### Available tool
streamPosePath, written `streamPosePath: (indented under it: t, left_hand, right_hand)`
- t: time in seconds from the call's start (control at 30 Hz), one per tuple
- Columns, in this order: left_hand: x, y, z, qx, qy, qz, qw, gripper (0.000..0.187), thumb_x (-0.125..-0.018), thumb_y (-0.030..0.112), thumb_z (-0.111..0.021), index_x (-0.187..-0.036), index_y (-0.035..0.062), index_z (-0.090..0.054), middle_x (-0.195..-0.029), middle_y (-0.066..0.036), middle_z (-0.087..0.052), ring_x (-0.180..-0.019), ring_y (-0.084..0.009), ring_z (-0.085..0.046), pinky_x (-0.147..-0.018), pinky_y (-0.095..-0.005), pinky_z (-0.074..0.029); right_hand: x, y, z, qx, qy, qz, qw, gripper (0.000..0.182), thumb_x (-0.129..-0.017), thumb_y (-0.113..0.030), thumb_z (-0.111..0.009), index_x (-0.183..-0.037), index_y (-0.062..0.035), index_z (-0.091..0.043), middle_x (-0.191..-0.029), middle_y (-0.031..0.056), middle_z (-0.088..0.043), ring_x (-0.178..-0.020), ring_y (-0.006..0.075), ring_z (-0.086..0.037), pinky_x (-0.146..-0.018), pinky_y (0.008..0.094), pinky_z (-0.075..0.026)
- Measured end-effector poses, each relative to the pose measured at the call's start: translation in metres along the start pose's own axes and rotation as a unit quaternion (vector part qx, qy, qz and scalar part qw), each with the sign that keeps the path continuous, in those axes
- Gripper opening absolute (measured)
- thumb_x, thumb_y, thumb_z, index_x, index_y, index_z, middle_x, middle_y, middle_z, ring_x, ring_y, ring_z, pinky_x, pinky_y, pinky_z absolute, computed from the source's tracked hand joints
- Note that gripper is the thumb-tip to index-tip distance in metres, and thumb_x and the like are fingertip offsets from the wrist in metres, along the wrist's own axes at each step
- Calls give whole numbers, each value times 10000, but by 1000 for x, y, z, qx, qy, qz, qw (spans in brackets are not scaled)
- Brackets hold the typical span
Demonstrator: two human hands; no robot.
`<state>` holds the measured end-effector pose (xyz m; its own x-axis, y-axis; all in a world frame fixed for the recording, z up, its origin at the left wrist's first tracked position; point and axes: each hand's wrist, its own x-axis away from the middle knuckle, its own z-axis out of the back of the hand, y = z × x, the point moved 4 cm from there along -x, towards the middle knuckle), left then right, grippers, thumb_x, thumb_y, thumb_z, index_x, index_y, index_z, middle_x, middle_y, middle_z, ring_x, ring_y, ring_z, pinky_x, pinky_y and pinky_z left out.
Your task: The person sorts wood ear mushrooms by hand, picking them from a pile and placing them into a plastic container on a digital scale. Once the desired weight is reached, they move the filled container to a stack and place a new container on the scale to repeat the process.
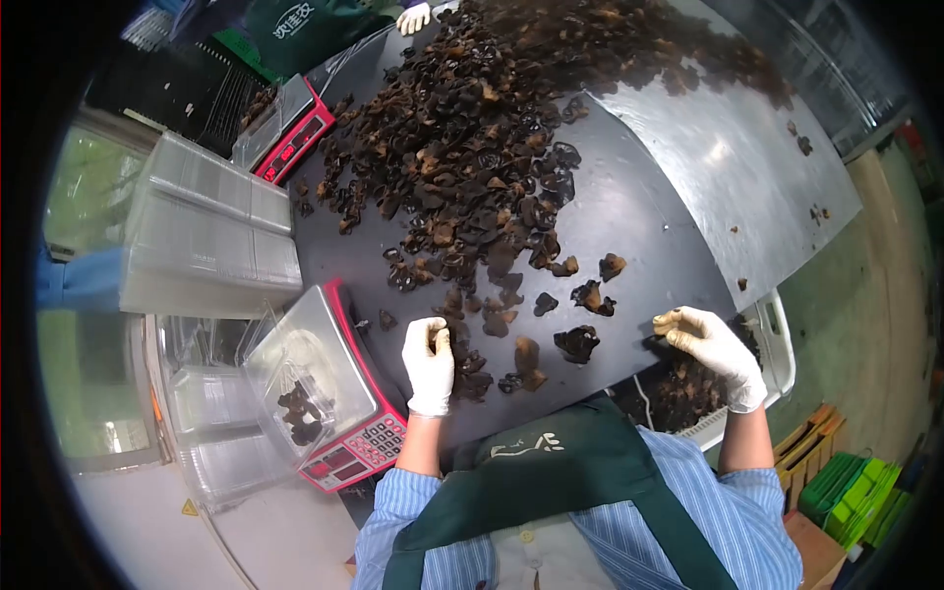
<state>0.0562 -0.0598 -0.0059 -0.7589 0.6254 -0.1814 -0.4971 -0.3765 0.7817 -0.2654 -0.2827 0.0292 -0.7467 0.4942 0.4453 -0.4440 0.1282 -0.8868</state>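
One wide dark table point(629, 211) carries a big heap of dried black fungus point(472, 138) running from its far edge toward the near edge. Stacked clear plastic boxes point(206, 231) sit off its left edge, and beside the near-left corner a red scale point(359, 433) bears an open clear box holding a few pieces. The gloved left hand point(430, 359) pinches one fungus piece point(438, 339) near the near edge; the gloved right hand point(710, 344) is curled shut at the near-right edge, its contents unclear.

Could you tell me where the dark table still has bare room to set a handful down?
Bare patches: right of the fungus pile on the grey sheet, and between the loose pieces and that sheet. Crowded: around the left hand.
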Motion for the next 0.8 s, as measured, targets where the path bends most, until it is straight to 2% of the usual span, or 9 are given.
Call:
streamPosePath:
  t: [0.17,0.27,0.3,0.33,0.4,0.47,0.6,0.67,0.8]
  left_hand:
    - [5,24,-9,116,-37,39,992,94,-820,-14,-619,-905,25,-609,-759,-24,-582,-666,-88,-527,-622,-239,-454]
    - [47,109,-28,251,-344,-33,904,277,-797,19,-636,-1070,46,-596,-1013,-93,-597,-818,-180,-617,-737,-290,-494]
    - [58,124,-31,219,-412,-176,867,386,-796,34,-665,-1162,56,-544,-1094,-83,-575,-871,-185,-611,-786,-284,-478]
    - [63,131,-30,157,-393,-269,865,339,-774,71,-684,-1095,53,-578,-1068,-111,-600,-874,-259,-615,-799,-333,-485]
    - [56,110,-28,84,-347,-298,885,257,-757,84,-684,-1002,53,-612,-1014,-117,-630,-884,-292,-610,-786,-371,-487]
    - [36,84,-10,-10,-242,-254,936,194,-736,69,-667,-927,69,-634,-916,-107,-648,-858,-294,-608,-765,-399,-479]
    - [15,26,8,-273,-179,-230,917,261,-721,102,-645,-980,107,-611,-999,-94,-585,-905,-292,-542,-771,-397,-454]
    - [9,3,10,-248,-215,-186,926,206,-714,69,-638,-916,107,-610,-949,-75,-591,-871,-285,-543,-759,-375,-461]
    - [1,2,20,-124,-79,-147,978,223,-717,-63,-590,-890,77,-606,-846,-76,-594,-812,-251,-564,-706,-337,-466]
  right_hand:
    - [15,2,-8,4,39,12,999,303,-899,-167,-595,-1132,26,-576,-1072,111,-641,-998,152,-581,-880,280,-452]
    - [19,-2,-15,13,53,5,999,289,-898,-148,-589,-1124,30,-573,-1067,108,-639,-1009,160,-582,-893,290,-447]
    - [19,-4,-19,10,61,1,998,277,-896,-135,-588,-1114,35,-572,-1062,104,-638,-1015,163,-581,-904,292,-443]
    - [19,-5,-22,5,70,-2,998,266,-894,-121,-588,-1105,41,-571,-1056,99,-637,-1021,167,-581,-914,295,-438]
    - [17,-2,-31,1,67,0,998,261,-891,-108,-583,-1104,41,-571,-1060,103,-638,-1020,168,-581,-914,295,-438]
    - [15,4,-39,10,58,9,998,268,-892,-113,-579,-1113,38,-573,-1070,110,-640,-1011,163,-584,-903,294,-446]
    - [2,18,-60,-8,19,20,1000,255,-886,-64,-565,-1118,44,-576,-1079,124,-641,-996,155,-592,-894,290,-464]
    - [-3,14,-70,-39,5,11,999,251,-885,-48,-564,-1120,41,-576,-1069,122,-642,-999,159,-594,-892,289,-467]
    - [-4,14,-57,-31,24,23,999,248,-895,-66,-561,-1116,45,-576,-1059,112,-643,-999,155,-589,-893,282,-461]
